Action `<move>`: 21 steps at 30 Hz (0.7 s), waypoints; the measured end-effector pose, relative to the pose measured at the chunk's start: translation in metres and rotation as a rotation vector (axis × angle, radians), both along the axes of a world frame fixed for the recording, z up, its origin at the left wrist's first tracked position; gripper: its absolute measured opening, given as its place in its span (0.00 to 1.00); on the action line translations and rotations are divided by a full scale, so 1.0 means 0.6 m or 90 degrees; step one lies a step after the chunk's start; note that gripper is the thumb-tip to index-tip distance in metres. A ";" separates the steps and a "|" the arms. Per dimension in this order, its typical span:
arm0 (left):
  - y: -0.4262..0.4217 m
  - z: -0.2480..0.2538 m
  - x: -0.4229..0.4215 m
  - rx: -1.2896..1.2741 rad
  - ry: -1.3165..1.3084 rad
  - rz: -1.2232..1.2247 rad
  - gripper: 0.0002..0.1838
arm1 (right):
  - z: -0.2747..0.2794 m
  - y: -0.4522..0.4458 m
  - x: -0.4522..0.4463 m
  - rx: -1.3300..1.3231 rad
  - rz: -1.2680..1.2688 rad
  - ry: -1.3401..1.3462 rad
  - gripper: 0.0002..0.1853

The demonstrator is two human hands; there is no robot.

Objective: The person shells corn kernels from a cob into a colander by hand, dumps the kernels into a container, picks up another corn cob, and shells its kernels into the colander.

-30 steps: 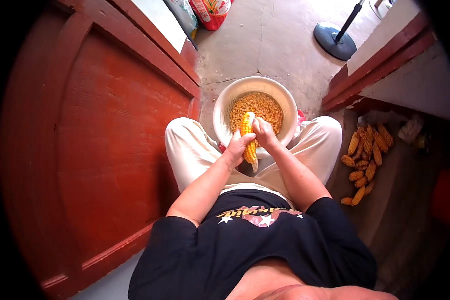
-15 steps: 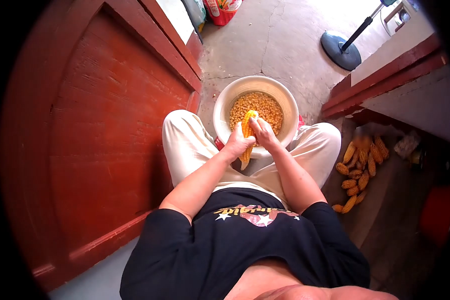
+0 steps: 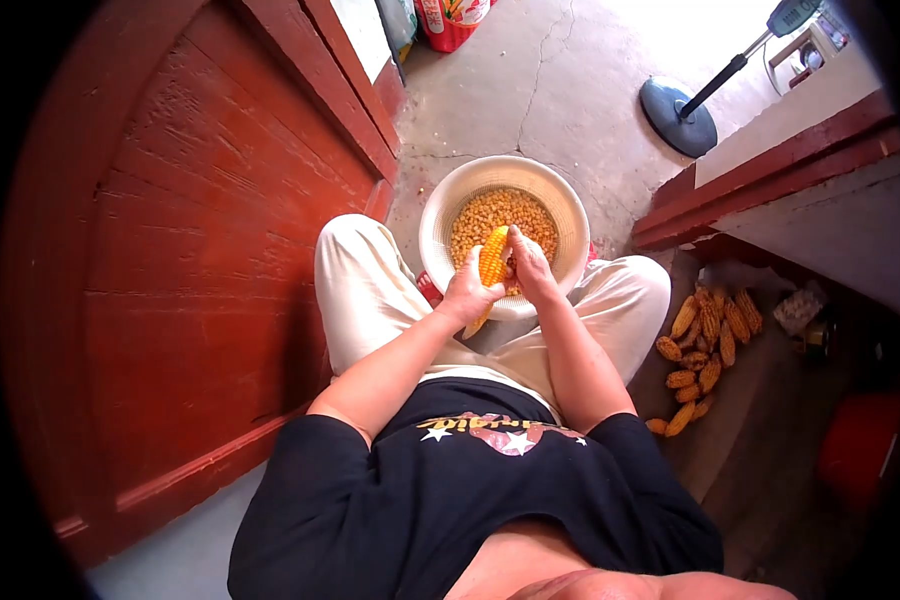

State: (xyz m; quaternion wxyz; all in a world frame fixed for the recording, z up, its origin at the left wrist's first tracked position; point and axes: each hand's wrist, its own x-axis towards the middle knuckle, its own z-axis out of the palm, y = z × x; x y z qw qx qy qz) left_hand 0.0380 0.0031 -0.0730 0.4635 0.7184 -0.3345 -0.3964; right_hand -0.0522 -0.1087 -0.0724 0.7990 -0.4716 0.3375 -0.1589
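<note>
My left hand (image 3: 470,290) is wrapped round the lower part of a yellow corn cob (image 3: 493,258), which tilts over the near side of a white basin (image 3: 438,215). Against the cob's upper right side, the fingers of my right hand (image 3: 530,265) are pressed, closed on it. Loose corn kernels (image 3: 500,210) cover the bottom of the basin, which stands between my knees. The cob's pale lower end sticks out below my left hand.
Several corn cobs (image 3: 710,325) lie in a pile on the floor at the right. A red wooden door (image 3: 200,250) is close on the left. A fan base (image 3: 678,116) stands beyond the basin, and a red bag (image 3: 450,22) at the top.
The view has shifted a little. The cob has turned to a stronger tilt, its lower end moving left, and my right hand's fingers have moved along its upper right side.
</note>
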 end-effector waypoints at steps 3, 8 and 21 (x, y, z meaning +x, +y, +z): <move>-0.003 0.030 0.000 -0.038 0.166 0.021 0.34 | -0.011 0.004 0.007 -0.028 -0.039 -0.065 0.18; -0.004 0.055 0.006 -0.047 0.392 0.048 0.33 | 0.001 0.007 0.005 -0.011 -0.041 -0.080 0.14; 0.000 0.046 -0.027 -0.021 -0.037 0.027 0.38 | -0.013 0.015 0.023 -0.403 -0.189 0.139 0.23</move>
